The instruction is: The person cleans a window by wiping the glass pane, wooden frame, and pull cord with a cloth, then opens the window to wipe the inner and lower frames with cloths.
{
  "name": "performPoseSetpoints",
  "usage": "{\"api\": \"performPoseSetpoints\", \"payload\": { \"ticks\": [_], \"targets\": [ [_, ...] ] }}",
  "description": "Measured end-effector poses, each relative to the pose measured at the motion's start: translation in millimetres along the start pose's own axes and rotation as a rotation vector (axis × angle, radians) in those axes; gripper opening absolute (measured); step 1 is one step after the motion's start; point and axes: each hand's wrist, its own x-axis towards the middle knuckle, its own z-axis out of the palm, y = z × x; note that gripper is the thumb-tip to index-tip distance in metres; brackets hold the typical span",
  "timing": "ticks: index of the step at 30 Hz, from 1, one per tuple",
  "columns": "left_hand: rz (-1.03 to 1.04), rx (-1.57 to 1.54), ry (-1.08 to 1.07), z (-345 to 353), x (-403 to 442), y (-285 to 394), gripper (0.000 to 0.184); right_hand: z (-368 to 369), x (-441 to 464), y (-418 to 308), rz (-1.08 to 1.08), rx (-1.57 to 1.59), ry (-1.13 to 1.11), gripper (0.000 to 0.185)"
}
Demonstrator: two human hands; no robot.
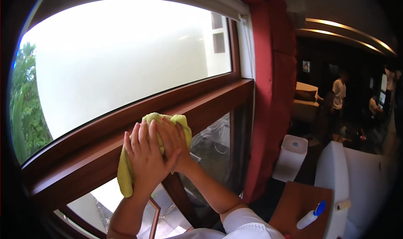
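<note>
A yellow-green cloth (125, 176) lies bunched over the wooden window rail (84, 160), with one end hanging down at the left. My left hand (145, 155) presses flat on the cloth, its fingers stretched out and slightly apart. Beside it and partly overlapping, my right hand (172, 142) rests on the cloth too, fingers extended; some of its fingertips are hidden by the cloth and the other hand. Above the rail is a large window pane (126, 58), and lower panes show below it.
Red padded wall (273, 92) stands right of the window. Further right are a white bin (291, 157), a wooden table (294, 205) with a blue-capped white bottle (310, 216), and a white sofa-like piece (365, 184). A person (338, 92) stands in the dark background, with others beyond.
</note>
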Motion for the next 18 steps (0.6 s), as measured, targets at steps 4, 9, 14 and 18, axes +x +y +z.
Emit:
{"api": "performPoseSetpoints", "payload": {
  "ticks": [4,9,14,18],
  "targets": [
    [0.024,-0.058,0.030,43,27,38,0.080,-18,-7,57,0.015,-0.062,0.038,0.068],
    [0.054,-0.140,0.049,82,47,72,0.078,-41,-15,110,0.053,-0.127,0.061,0.066],
    [0.088,-0.206,0.022,86,49,72,0.079,-43,-19,106,0.076,-0.466,-0.050,0.067],
    [0.129,-0.251,-0.104,69,40,62,0.082,-40,-25,91,0.062,-0.777,-0.178,0.069]
  ]
}}
